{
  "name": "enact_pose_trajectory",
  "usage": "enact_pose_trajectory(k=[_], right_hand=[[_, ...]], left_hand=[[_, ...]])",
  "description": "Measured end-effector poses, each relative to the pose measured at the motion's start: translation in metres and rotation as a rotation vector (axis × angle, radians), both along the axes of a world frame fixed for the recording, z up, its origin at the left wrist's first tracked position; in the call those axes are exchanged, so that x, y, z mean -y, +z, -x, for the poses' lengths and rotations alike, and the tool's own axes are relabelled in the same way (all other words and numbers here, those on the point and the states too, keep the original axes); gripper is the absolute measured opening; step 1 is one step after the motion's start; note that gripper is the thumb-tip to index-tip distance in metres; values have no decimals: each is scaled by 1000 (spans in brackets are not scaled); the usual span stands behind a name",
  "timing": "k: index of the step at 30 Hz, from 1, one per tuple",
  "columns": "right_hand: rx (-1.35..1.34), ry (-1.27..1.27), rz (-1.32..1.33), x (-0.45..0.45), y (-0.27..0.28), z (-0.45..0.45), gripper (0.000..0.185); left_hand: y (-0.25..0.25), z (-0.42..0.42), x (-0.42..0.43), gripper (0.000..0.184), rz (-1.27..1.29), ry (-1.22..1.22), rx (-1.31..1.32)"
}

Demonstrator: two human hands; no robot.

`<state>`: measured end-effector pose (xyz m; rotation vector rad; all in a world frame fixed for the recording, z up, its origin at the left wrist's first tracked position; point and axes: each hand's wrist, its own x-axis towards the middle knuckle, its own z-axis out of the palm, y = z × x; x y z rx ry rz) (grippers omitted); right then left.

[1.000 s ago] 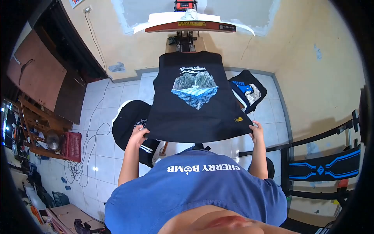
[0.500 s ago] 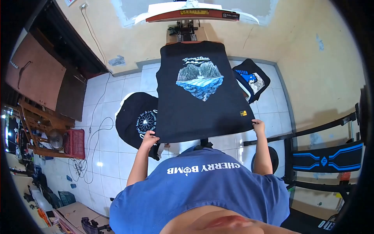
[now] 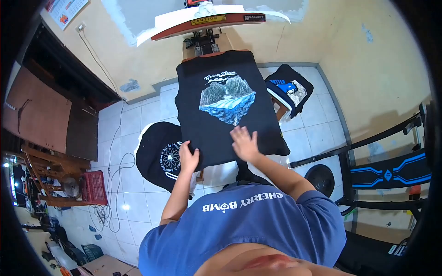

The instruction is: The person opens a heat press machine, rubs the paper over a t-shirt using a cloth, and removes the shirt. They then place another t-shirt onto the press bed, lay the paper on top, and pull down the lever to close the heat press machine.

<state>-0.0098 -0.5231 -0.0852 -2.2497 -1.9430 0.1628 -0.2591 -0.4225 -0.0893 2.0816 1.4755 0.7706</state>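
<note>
A black T-shirt (image 3: 216, 133) lies spread over the platen of a heat press, its printed side up. The print (image 3: 228, 103) shows grey mountains above a blue, pointed underwater shape, with white lettering over it. My right hand (image 3: 245, 143) rests flat on the cloth just below the print's tip, fingers spread. At the shirt's lower left edge is my left hand (image 3: 189, 157), thumb and fingers apart and touching the fabric. The heat press's red upper plate (image 3: 207, 23), with a yellow caution label, stands raised behind the shirt.
To the left lies a black garment pile (image 3: 159, 147) with a white flower print. Folded black shirts (image 3: 290, 89) sit on a support at right. A black-and-blue exercise machine (image 3: 386, 175) stands at far right. Cables (image 3: 110, 198) and a red basket (image 3: 94, 187) are at left.
My right hand has let go of the lower right corner and moved inward onto the shirt. My left hand has loosened its pinch and shifted up. The lower right hem now hangs lower over the side.
</note>
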Motion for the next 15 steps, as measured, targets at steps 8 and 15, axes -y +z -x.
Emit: enact_pose_trajectory(k=[8,15], right_hand=[[-118,516,-78,-23,0,-7,51],[-89,326,-76,-119,-5,-136,55]], left_hand=[[2,-52,-5,61,105,41,-287],[-2,-58,-13,56,59,154,-299]])
